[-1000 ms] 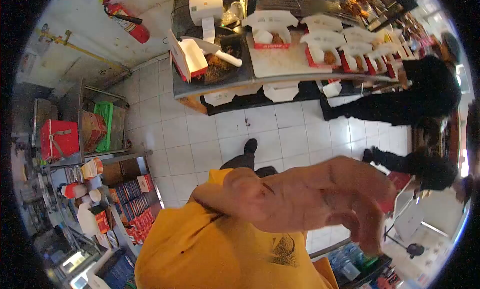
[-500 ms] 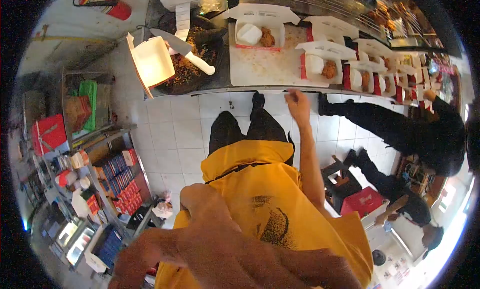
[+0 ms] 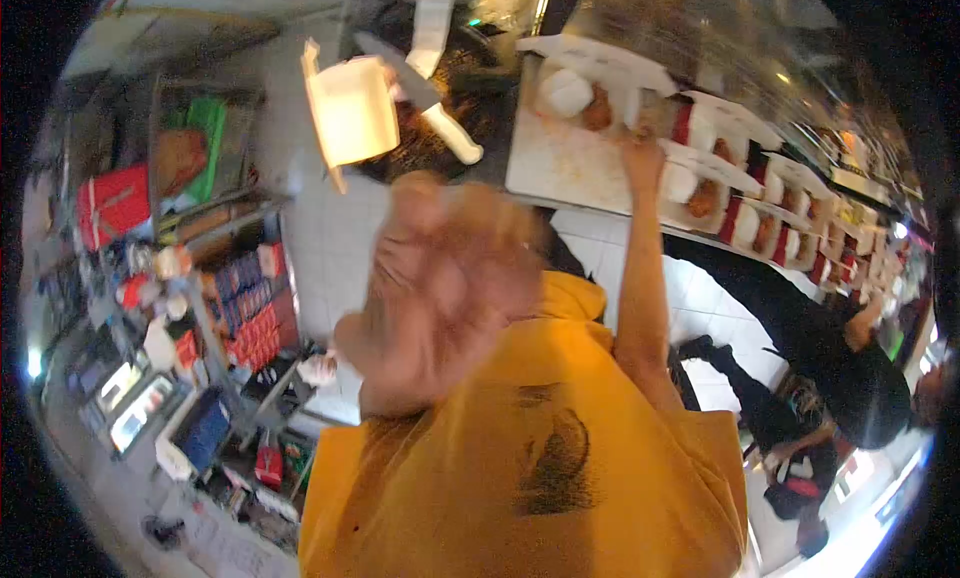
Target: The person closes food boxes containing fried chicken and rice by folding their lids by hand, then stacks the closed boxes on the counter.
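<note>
My left hand (image 3: 450, 278) is raised close to the camera in front of the yellow shirt (image 3: 450, 468). Motion smears its fingers, and I see nothing clearly held. My right hand (image 3: 643, 156) reaches over the white cutting board (image 3: 560, 168), its fingertips by the right side of an open takeaway box (image 3: 615, 66). Blur hides whether they grip it. Inside that box are a white wrapped lump (image 3: 567, 93) and a piece of fried chicken (image 3: 598, 110). Another open box (image 3: 712, 168) with fried chicken (image 3: 703, 200) stands just right of the hand.
More filled boxes (image 3: 790, 198) line the counter to the right. Left of the board are a knife (image 3: 452, 133) with a white handle and an open, lit box (image 3: 355, 113). Two people in dark clothes (image 3: 850, 368) are at the right. Shelves (image 3: 225, 308) stand at the left.
My right hand has reached forward from the counter's front edge to the boxes. My left hand has risen from low in the view to its middle. The view has turned and tilted.
</note>
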`<state>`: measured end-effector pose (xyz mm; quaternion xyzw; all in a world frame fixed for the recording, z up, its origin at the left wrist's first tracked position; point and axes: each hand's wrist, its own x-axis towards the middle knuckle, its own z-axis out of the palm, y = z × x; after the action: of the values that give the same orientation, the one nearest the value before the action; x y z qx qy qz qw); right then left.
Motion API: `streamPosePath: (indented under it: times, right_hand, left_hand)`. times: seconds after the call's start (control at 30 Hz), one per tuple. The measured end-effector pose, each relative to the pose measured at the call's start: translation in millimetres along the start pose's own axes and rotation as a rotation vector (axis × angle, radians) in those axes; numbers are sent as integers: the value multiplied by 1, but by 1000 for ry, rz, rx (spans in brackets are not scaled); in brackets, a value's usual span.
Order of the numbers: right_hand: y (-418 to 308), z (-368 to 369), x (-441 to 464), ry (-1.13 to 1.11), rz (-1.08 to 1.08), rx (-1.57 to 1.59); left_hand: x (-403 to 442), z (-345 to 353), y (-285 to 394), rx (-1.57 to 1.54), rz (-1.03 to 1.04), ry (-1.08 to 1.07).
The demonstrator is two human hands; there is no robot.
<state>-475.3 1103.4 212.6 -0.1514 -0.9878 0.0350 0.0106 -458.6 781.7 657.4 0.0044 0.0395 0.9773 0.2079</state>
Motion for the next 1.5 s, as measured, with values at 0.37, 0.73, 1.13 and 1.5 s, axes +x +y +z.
streamPosePath:
  times: [0.37,0.73,1.13,1.5]
  right_hand:
    - [-9,11,23,41,253,403]
    - [-36,-34,-46,291,45,453]
    - [9,-114,-125,75,223,623]
    - [41,-152,-64,201,-202,384]
  left_hand:
    - [82,-287,-33,1921,109,391]
    - [71,-366,-47,2470,174,146]
    - [-10,-335,-59,2293,79,255]
    - [76,-322,-34,2544,109,-167]
